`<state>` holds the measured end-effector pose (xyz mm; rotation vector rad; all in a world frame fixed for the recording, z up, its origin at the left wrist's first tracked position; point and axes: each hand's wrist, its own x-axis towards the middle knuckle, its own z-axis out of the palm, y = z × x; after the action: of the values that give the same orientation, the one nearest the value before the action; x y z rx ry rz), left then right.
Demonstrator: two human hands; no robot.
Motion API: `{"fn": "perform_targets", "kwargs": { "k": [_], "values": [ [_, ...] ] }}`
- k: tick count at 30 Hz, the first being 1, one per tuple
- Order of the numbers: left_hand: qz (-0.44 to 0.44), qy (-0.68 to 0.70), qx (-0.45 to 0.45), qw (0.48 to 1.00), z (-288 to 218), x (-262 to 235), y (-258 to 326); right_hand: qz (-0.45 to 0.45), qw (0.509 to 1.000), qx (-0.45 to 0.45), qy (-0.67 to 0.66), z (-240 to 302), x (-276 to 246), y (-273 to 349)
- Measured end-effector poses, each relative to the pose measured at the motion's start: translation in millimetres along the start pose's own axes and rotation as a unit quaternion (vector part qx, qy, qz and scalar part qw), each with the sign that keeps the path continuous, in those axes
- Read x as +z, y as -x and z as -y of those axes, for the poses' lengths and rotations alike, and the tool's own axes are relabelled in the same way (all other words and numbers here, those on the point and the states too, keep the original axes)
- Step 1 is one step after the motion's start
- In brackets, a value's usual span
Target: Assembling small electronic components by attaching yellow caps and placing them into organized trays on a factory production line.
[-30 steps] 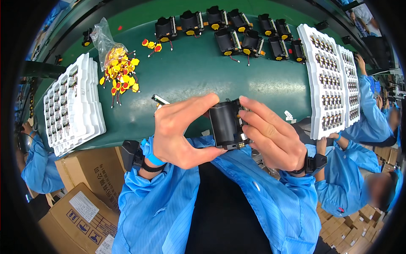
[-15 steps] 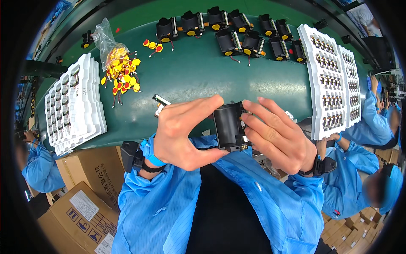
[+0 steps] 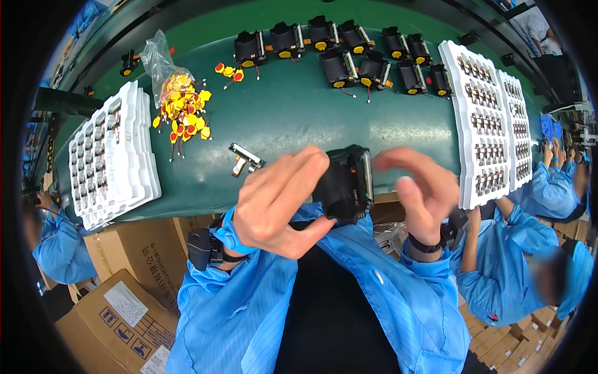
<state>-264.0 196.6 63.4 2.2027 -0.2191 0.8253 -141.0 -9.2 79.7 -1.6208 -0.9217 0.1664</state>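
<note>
My left hand (image 3: 271, 202) grips a black plastic housing (image 3: 344, 187) by its left side, fingers at the top and thumb near the bottom. The housing's hollow interior shows, with a pale strip along its right edge. Just to the right, my right hand (image 3: 427, 190) is off the housing, thumb and fingers apart, with nothing visible in it. On the green mat beyond my left hand lies a small circuit module (image 3: 246, 157) with a silvery bar.
Several similar black housings (image 3: 286, 40) with yellow discs stand along the far edge. Yellow-and-red wired discs (image 3: 184, 112) spill from a clear bag (image 3: 157, 56). White trays of small parts (image 3: 128, 187) flank the mat, another stack (image 3: 464, 181) at right. Co-workers sit at right; cartons (image 3: 134, 249) stand lower left.
My right hand has let go of the housing and moved right. The housing has turned in my left hand, so its inside and right-edge strip now show. The small module is less covered.
</note>
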Motion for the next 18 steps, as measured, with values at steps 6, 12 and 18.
{"fn": "perform_targets", "kwargs": {
  "k": [6,12,18],
  "values": [
    [0.074,0.079,-0.013,0.994,2,4,-12,0.063,0.994,0.055,0.073,-11,21,7],
    [0.032,0.244,-0.206,0.947,-8,23,-9,-0.015,0.993,0.002,0.113,-11,43,16],
    [0.062,0.085,-0.156,0.982,-4,19,-12,-0.063,0.990,0.002,0.127,-4,47,24]
  ]
}}
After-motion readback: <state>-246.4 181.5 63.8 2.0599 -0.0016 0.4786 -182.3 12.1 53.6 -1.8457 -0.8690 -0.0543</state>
